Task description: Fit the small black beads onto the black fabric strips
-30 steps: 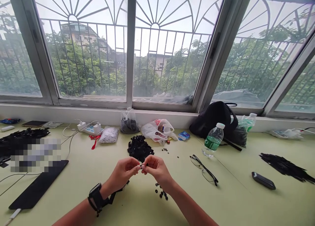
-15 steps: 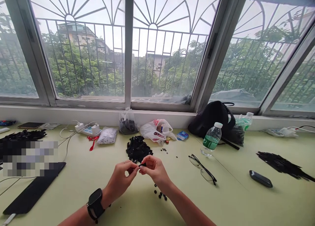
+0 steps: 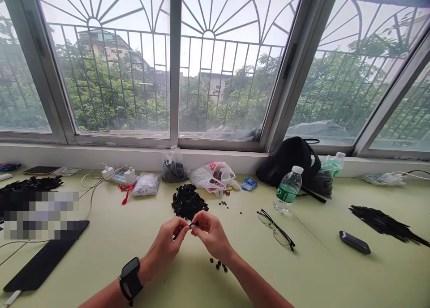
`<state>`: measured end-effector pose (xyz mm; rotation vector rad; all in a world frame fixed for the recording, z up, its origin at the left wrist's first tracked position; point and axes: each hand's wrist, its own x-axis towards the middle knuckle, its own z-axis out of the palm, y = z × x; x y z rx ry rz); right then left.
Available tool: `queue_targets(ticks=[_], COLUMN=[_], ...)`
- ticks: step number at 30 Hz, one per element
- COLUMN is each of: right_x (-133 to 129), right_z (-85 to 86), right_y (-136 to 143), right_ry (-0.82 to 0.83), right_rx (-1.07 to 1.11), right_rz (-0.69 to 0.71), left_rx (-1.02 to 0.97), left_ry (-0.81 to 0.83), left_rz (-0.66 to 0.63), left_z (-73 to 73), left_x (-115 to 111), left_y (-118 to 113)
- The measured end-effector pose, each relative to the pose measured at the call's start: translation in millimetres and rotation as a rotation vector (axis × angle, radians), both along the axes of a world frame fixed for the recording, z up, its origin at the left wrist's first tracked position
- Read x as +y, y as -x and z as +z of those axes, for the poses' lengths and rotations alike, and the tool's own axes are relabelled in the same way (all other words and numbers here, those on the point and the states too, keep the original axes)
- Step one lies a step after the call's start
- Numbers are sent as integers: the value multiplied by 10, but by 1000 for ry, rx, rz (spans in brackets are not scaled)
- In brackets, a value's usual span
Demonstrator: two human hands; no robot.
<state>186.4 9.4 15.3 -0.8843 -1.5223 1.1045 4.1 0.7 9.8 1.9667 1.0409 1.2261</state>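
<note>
Both hands meet over the middle of the table, fingers pinched on one small black strip (image 3: 194, 224) that looks like fabric. My left hand (image 3: 170, 240) grips its left part between thumb and fingers, with a dark end showing below the fingers. My right hand (image 3: 211, 234) pinches the other end. Just beyond my fingertips lies a heap of black strips (image 3: 188, 201). Several small black round pieces (image 3: 219, 265) rest on the table under my right wrist. Whether a round piece sits within the strip is hidden by the fingers.
More small rings (image 3: 223, 204) lie near a white plastic bag (image 3: 215, 178). On the right are eyeglasses (image 3: 276, 229), a water bottle (image 3: 288, 189), a black case (image 3: 354, 242) and a strip bundle (image 3: 386, 225). A dark flat slab (image 3: 47, 258) lies left.
My left fingers have curled in more, and a dark end of the strip now shows below them. More of the strip shows at my right fingertips. The hands stay in nearly the same place.
</note>
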Motion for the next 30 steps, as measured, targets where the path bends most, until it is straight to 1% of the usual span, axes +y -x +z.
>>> queue_targets(ticks=[5,10,12,18,21,27,30], right_x=[-3,-23,-30,-35,-48,-49,-28], right_z=[9,24,36,116,155,154,139], right_y=[5,7,5,4,2,-30,-45], right_ry=[22,-41,-37,100,137,176,180], right_rx=[28,-38,-34,115,156,196,213], right_rz=[-4,-42,-39,37,72,140,171], left_rx=[14,-43,-68,-106,-131,-137,-122], left_ry=[45,71,86,223,280,334,319], left_rz=[-26,-7,-12,-95,-120,-201,-195], left_z=[0,16,28,112,143,126,136], left_x=[-14,-41,-39,-32,-31,22,26], left_y=[-8,-14,-8,30,43,94,111])
